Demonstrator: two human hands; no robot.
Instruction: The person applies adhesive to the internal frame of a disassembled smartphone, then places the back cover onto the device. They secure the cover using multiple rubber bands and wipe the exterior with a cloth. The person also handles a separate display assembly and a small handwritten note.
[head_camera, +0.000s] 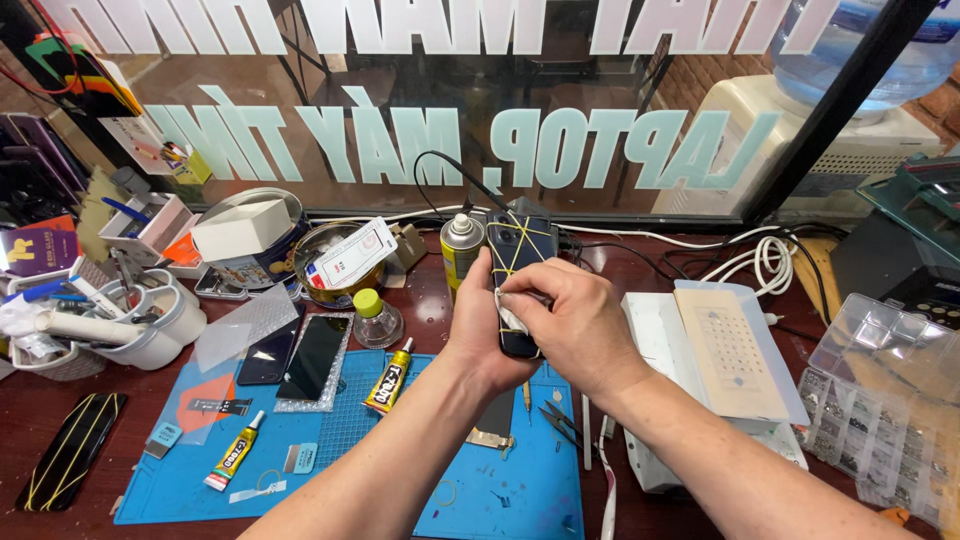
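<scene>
Phone: a dark phone (519, 262) bound with crossing yellow rubber bands (508, 252), held upright above the blue mat (330, 440), in front of the spray can (460, 250).
Left hand: the left hand (478, 325) is curled around the phone's lower left side, fingers closed behind it — it carries the weight.
Right hand: the right hand (572, 325) is closed over the phone's lower front, fingertips pinching a small white cloth (510, 318) against the edge.
Weight and stiffness: I judge the phone light and rigid, a flat slab that will not bend; the glass faces make it fragile and likely slick.
Bands: stretchy and taut — they could snap or slide off if dragged sideways.
Where to hold: the long side edges look the safest grip, clear of the bands and the glass.
Cloth: soft and thin, easy to lose from a loose pinch.
Edges nearby: the spray can stands just behind the phone, a round bottle with a green cap (376, 318) sits to the left, and a window pane closes off the back of the bench.
Below: glue tubes (390, 378), tweezers (556, 420), small parts and two loose screens (315, 355) lie on the mat — a dropped phone would land among them.
Right side: a white pad (735, 350) and a clear parts box (880, 400) sit near the right forearm.
Open room: the air above the mat's near half is the freest space; the left is crowded with tubs (150, 320) and tins.
</scene>
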